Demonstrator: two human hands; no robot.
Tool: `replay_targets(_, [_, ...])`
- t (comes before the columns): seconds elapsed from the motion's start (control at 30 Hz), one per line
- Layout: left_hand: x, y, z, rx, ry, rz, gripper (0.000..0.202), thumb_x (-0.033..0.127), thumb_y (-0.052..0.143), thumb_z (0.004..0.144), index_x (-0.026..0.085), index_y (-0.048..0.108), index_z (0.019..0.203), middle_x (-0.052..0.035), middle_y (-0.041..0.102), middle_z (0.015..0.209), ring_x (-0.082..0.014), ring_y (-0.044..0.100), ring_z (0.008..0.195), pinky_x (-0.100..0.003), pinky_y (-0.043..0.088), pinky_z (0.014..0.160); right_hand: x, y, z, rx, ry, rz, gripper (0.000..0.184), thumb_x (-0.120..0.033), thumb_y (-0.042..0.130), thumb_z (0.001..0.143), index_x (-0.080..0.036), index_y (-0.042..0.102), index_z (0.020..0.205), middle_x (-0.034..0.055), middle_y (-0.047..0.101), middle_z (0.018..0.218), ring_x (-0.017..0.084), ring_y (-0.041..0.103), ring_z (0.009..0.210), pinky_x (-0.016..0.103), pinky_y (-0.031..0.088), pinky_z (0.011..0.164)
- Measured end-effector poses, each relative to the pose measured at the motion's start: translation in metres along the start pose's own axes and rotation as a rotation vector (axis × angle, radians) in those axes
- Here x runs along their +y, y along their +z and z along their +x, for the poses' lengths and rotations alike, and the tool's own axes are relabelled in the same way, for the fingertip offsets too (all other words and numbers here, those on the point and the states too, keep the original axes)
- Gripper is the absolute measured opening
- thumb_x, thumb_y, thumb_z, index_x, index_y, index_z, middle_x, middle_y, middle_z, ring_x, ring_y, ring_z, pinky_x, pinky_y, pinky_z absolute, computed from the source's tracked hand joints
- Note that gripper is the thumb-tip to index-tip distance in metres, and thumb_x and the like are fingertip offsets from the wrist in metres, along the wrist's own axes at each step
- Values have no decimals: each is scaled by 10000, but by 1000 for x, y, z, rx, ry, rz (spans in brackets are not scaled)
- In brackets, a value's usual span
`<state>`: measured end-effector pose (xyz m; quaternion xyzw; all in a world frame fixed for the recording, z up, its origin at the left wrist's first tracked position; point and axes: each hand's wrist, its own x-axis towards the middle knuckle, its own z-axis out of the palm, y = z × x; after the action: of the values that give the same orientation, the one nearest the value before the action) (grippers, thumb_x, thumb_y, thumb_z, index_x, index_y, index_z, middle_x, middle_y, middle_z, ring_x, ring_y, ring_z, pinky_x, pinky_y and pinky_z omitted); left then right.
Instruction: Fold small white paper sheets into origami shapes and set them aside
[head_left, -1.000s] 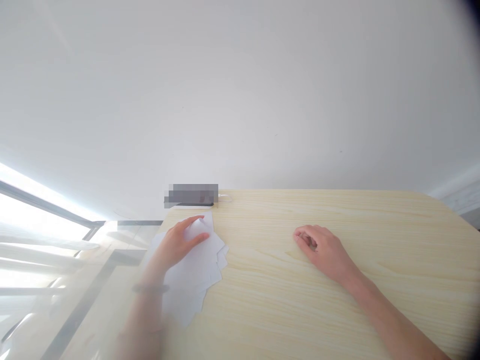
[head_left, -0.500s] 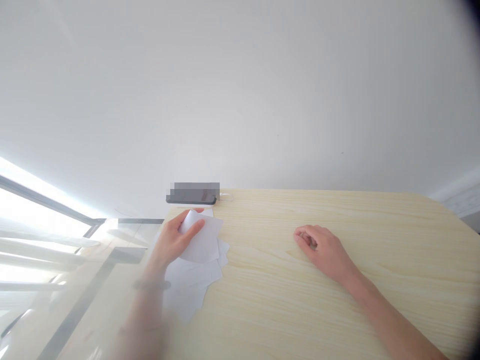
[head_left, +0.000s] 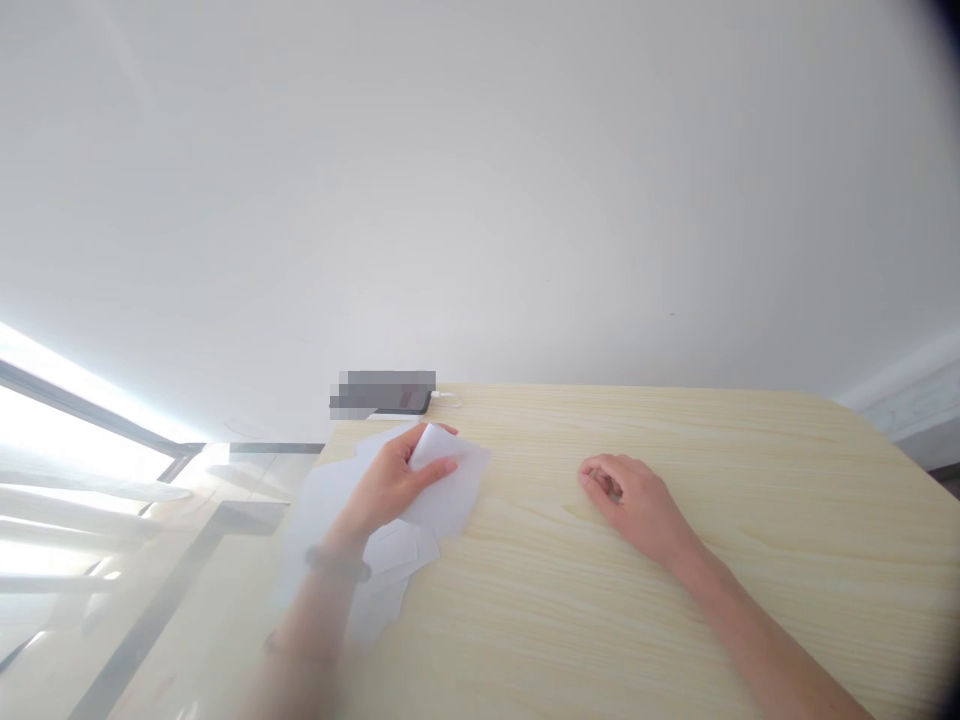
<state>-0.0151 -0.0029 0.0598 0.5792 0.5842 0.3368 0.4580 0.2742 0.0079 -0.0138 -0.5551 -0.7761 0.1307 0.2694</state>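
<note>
My left hand (head_left: 396, 480) pinches a white sheet of paper (head_left: 454, 492) between thumb and fingers, and the sheet's upper left part curls up inside the grip. Beneath that hand and wrist lie several more white paper sheets (head_left: 394, 550), overlapping at the table's left side. My right hand (head_left: 637, 502) rests on the wooden table (head_left: 525, 600) to the right of the papers, its fingers curled in. Whether anything small is between those fingers is hidden.
A dark phone (head_left: 401, 400), partly blurred out, leans at the table's back left, with a white cable (head_left: 448, 397) at its right end. Behind the table rises a pale wall (head_left: 525, 200). Bright window frames and a white curtain (head_left: 67, 505) are at the left.
My left hand has moved right with the sheet in it, away from the spread papers, and more of those papers show at the left. My right hand has barely moved.
</note>
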Motion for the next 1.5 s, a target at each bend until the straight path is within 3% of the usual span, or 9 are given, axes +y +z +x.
replay_targets(0.27, [9,36,11,-138,17,-50,348,447,598,702,174,553,914,-61,640,878,-208,611,758,-253,474,567,0,0,-1,-17,38,63,250,-371,384,839,-221,584,830,11,595,689,153,514,635,315,395,680])
replay_targets(0.53, [-10,93,37,42,96,-230,482,463,514,772,198,431,1165,-87,578,1044,-201,556,917,-303,454,759,2,-5,-3,-43,97,320,337,-394,344,860,-232,493,1116,21,655,878,174,569,822,317,414,764])
replay_targets(0.63, [-12,96,35,101,92,-275,565,454,490,790,236,292,1272,-76,556,1053,-189,551,911,-315,447,779,-6,-3,1,-127,39,359,304,-394,418,828,-231,534,1056,7,664,813,158,571,722,295,425,706])
replay_targets(0.77, [-10,95,28,-13,91,-287,548,447,458,808,280,251,1288,-41,568,972,-178,562,831,-307,461,719,-13,-2,7,-157,52,383,241,-361,425,826,-204,596,761,3,652,706,134,552,625,268,416,640])
replay_targets(0.93, [-9,95,25,-41,67,-309,451,435,451,810,293,335,1222,-40,496,1137,-178,548,882,-292,451,735,-12,-10,7,-153,119,548,286,-390,356,860,-196,566,870,33,642,817,152,579,779,250,428,649])
replay_targets(1.1, [-11,97,26,-80,93,-263,567,441,428,824,268,165,1296,-65,488,1084,-152,540,790,-277,448,685,-13,-9,1,-254,-59,457,286,-441,470,786,-184,573,861,35,624,767,172,559,747,300,425,713])
replay_targets(1.17, [-12,96,26,-90,133,-232,607,444,424,826,256,112,1311,-95,433,1166,-151,532,817,-268,441,694,-13,-5,-1,-254,-34,432,297,-453,487,769,-175,577,818,34,607,737,165,542,689,285,432,645])
replay_targets(1.37, [-17,97,26,-141,134,-197,382,456,449,811,197,413,1090,-64,560,960,-154,537,768,-242,420,621,-8,-1,0,1,238,582,311,-447,450,796,-174,544,909,17,575,681,127,493,561,226,385,472])
replay_targets(1.5, [-24,99,32,-122,146,-248,279,426,544,763,166,450,803,-22,594,785,-136,543,706,-228,400,602,3,-5,3,171,393,798,337,-470,492,769,-183,507,944,15,578,672,100,461,483,209,361,412])
